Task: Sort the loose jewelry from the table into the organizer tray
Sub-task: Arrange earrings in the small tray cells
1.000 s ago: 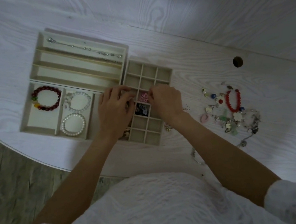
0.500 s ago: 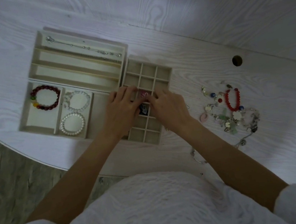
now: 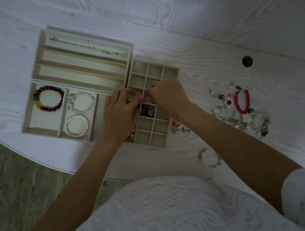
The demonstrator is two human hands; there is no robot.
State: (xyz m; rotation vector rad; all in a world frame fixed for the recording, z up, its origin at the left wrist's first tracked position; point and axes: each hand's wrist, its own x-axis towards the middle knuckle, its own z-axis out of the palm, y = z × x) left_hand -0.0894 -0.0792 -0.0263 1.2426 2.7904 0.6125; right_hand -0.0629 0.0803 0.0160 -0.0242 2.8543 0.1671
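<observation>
Both grips, L & R, fingers curled over grid tray; held item, if any, unclear.

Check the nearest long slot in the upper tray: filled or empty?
Empty. The nearest long slot shows only bare lining; a silver chain lies in the farthest one.

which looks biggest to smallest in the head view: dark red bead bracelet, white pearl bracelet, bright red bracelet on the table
1. dark red bead bracelet
2. white pearl bracelet and bright red bracelet: look much alike, and wide-angle distortion makes ranking unsure.
</observation>
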